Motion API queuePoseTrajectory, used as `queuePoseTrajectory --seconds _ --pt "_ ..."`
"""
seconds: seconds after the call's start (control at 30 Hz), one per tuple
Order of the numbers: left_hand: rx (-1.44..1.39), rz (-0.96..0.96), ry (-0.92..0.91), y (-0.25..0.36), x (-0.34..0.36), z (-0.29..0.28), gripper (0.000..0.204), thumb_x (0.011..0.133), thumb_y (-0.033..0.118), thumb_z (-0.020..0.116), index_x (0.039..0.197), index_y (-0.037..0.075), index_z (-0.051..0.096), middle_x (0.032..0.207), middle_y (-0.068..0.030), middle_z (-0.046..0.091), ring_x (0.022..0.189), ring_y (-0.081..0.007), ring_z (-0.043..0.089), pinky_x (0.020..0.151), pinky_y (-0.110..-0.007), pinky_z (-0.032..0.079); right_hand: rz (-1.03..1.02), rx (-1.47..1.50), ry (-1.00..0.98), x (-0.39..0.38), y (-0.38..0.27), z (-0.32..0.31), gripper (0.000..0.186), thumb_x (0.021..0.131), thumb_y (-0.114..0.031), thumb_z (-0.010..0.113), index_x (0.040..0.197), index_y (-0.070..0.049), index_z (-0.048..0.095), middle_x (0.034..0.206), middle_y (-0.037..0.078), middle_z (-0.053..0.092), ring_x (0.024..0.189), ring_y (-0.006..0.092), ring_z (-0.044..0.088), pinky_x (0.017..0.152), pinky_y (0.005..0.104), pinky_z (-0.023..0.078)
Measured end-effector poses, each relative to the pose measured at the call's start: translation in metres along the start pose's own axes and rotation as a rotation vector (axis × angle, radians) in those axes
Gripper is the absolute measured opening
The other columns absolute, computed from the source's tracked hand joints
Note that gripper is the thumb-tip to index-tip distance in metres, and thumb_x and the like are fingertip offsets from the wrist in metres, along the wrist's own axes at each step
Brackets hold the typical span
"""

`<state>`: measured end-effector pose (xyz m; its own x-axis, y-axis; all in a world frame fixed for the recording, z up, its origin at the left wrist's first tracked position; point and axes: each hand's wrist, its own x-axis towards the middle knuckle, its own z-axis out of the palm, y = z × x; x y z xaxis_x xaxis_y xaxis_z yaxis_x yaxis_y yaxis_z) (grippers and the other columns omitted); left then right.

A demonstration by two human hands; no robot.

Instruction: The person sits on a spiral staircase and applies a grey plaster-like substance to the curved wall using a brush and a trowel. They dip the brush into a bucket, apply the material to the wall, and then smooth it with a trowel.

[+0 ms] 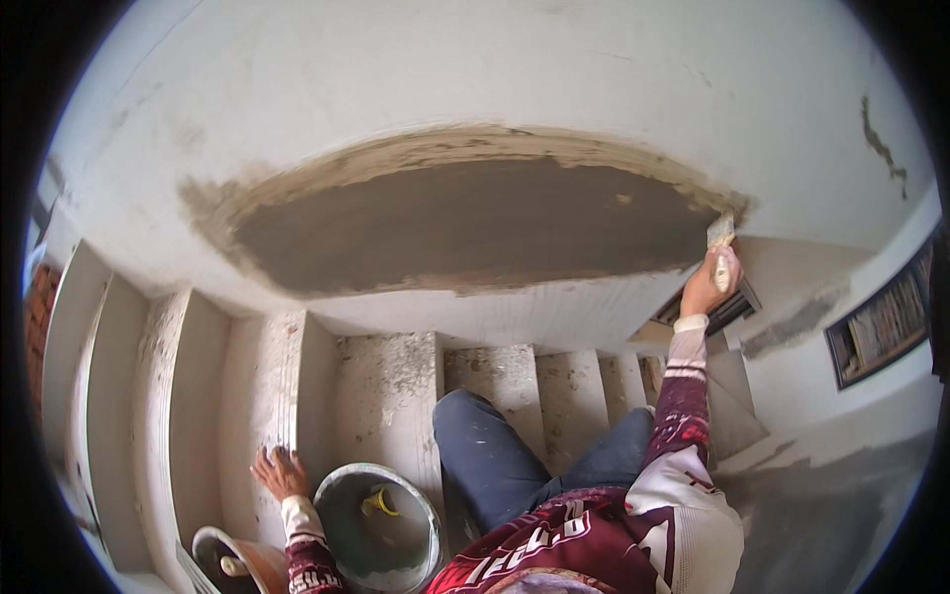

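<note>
A long patch of wet grey mortar [465,223], edged in tan, spans the white wall in front of me. My right hand [714,282] grips a flat brush [721,230] by its pale handle, its head against the patch's right end. My left hand [279,470] rests on a stair tread [257,386] with fingers spread, holding nothing. Just right of it stands a grey-green bucket [346,544] of greyish contents with a yellow scoop [381,502] inside. An orange bucket [259,566] with a pale handle in it sits at the lower left.
Dusty concrete steps [386,386] run across below the wall, with my legs [475,445] on them at the centre right. Openings with dark frames [881,317] show in the walls at right. Red brickwork [40,337] shows at the far left edge.
</note>
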<state>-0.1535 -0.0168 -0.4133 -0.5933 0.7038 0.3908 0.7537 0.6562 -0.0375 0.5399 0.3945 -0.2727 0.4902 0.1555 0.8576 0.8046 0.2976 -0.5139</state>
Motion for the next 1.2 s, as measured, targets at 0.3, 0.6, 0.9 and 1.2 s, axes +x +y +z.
queuePoseTrajectory --seconds 0.3,0.6,0.9,1.2 --pt "-0.024 -0.053 -0.02 0.003 -0.002 -0.009 0.039 0.084 0.03 0.066 0.114 0.008 0.058 0.135 -0.0189 0.048 0.134 -0.0347 0.038 0.116 -0.057 0.017 -0.064 0.444 -0.243 -0.14 -0.223 0.033 0.005 0.086 -0.006 0.067 0.085 -0.009 0.063 0.11 0.014 0.052 0.103 0.0275 0.055 0.083 0.0392 0.048" --pt "-0.05 -0.08 -0.004 0.009 0.0 -0.014 0.043 0.083 0.035 0.066 0.115 0.007 0.058 0.136 -0.0198 0.047 0.136 -0.0357 0.036 0.116 -0.058 0.015 -0.105 0.842 -0.444 -0.252 -0.407 0.071 0.018 0.072 -0.007 0.073 0.087 -0.012 0.065 0.11 0.013 0.054 0.1 0.0316 0.054 0.082 0.0416 0.046" --pt "-0.061 -0.1 -0.012 0.004 -0.002 -0.017 0.048 0.084 0.038 0.064 0.12 0.007 0.057 0.137 -0.0202 0.045 0.136 -0.0358 0.035 0.116 -0.059 0.014 -0.246 1.228 -0.822 -0.311 -0.515 0.081 0.017 0.073 -0.002 0.069 0.086 -0.013 0.065 0.107 0.008 0.058 0.094 0.0292 0.055 0.082 0.0392 0.044" --pt "-0.027 -0.097 -0.017 0.003 -0.001 -0.015 0.046 0.085 0.038 0.064 0.117 0.006 0.058 0.136 -0.0205 0.046 0.135 -0.0361 0.036 0.115 -0.059 0.015 -0.164 1.068 -0.787 -0.311 -0.363 0.087 0.019 0.076 0.002 0.071 0.087 -0.013 0.067 0.107 0.011 0.059 0.099 0.03 0.057 0.084 0.04 0.047"
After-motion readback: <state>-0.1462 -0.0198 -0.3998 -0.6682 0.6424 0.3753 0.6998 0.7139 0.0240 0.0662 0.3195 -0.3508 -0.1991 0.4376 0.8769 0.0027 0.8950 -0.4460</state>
